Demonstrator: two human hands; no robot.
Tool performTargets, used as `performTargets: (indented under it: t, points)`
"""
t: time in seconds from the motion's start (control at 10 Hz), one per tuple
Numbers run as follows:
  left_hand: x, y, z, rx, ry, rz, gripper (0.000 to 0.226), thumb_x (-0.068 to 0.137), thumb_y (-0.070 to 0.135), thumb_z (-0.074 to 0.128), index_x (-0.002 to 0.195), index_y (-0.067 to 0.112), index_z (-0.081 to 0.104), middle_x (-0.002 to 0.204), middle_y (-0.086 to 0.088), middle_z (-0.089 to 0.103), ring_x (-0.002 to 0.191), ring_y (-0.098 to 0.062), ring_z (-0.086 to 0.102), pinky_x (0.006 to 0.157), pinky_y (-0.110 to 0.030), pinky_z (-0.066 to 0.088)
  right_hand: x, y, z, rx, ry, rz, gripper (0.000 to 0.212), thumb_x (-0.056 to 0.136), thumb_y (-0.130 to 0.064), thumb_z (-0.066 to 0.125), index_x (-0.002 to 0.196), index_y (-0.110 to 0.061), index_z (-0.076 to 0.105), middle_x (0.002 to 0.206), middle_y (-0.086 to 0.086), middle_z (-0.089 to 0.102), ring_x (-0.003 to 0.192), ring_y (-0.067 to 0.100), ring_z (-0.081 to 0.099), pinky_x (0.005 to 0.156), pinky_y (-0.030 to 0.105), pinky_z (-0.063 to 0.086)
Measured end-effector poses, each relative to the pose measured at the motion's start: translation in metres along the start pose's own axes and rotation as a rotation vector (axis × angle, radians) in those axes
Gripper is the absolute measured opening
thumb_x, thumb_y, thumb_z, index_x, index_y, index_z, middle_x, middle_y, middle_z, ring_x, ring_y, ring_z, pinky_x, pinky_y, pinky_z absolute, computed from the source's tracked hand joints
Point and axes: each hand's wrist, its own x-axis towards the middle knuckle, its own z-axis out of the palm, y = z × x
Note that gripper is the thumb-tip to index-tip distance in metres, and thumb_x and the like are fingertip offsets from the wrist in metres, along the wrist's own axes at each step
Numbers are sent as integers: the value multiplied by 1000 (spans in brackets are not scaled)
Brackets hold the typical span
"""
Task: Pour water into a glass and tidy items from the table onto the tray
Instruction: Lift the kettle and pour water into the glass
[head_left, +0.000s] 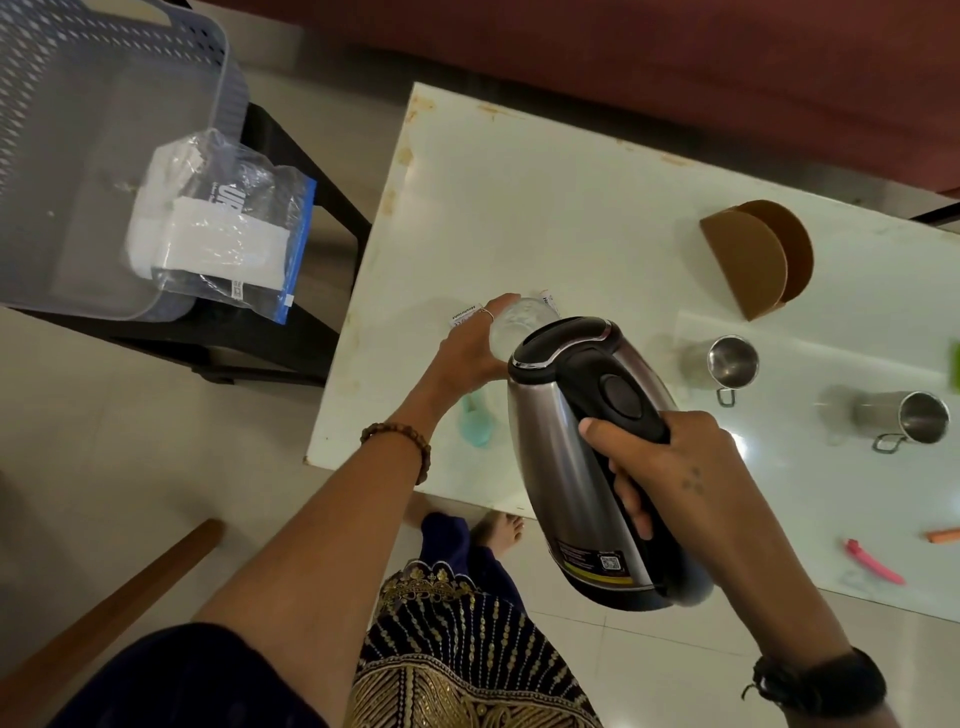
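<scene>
Near table (597, 218) edge: kettle (561, 467), glass (519, 327)

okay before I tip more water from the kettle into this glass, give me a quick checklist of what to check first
1. Right hand grips the kettle by its handle: ok.
2. Left hand holds the glass steady on the table: ok.
3. Kettle spout lined up over the glass mouth: cannot tell, the kettle lid hides the spout.
4. Water level in the glass: cannot tell.
5. The two steel cups stand clear of the kettle: ok.
6. Paper slips lying right beside the glass could get wet: not ok.
</scene>
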Motion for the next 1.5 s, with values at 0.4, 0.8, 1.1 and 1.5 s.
performTargets:
  t: [0.4, 0.8, 1.1, 1.5]
  points:
    - [0, 0, 0, -68, -8, 11, 96, 49, 53, 68, 136, 28, 37, 131, 18, 44, 120, -1, 39, 98, -20, 29, 5, -2, -1, 27, -111, 81, 46, 91, -22, 52, 47, -5, 49, 29, -4, 45, 26, 6, 43, 37, 15, 40]
    - [4, -5, 1, -53, -2, 38, 96, 53, 50, 70, 138, 22, 36, 139, 6, 45, 121, -3, 38, 97, -16, 26, -5, -2, 2, 6, -41, 75, 43, 88, -22, 57, 48, -10, 50, 30, -4, 46, 27, 6, 43, 36, 13, 40]
    - [6, -11, 3, -46, 12, 49, 89, 63, 32, 81, 138, 22, 34, 142, 5, 43, 124, -6, 39, 98, -16, 26, -6, -9, -1, 86, -77, 191, 42, 89, -18, 56, 50, -5, 49, 28, -1, 45, 22, 8, 38, 32, 12, 38]
    - [5, -10, 2, -73, 16, 50, 92, 61, 31, 82, 138, 22, 34, 142, 6, 42, 124, -4, 37, 97, -12, 25, -9, -6, -3, 44, -32, 115, 44, 87, -23, 58, 46, -10, 50, 32, -1, 47, 25, 10, 42, 35, 16, 41]
